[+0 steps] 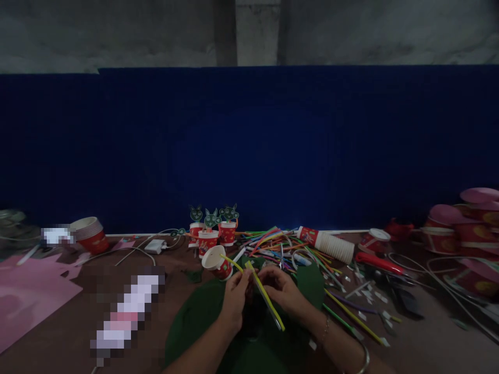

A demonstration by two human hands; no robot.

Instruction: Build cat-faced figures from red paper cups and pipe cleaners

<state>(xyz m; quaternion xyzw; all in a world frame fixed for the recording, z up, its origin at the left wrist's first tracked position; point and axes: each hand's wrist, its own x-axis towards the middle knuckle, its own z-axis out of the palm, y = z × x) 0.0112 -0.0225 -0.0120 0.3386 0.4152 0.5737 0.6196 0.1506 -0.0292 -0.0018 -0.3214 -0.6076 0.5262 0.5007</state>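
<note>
1. Left hand (pixel 236 291) pinches a long, thin yellow strip (pixel 266 296), between both hands.
2. Right hand (pixel 286 292): fingers curled; I can't tell whether they're gripping.
3. Red-and-white paper cup (pixel 218 264) tilts just beyond, left.

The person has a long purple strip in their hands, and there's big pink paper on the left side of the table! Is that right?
Not quite: the long strip in the person's hands is yellow, not purple, as the head view shows. The big pink paper is on the left side of the table.
</note>
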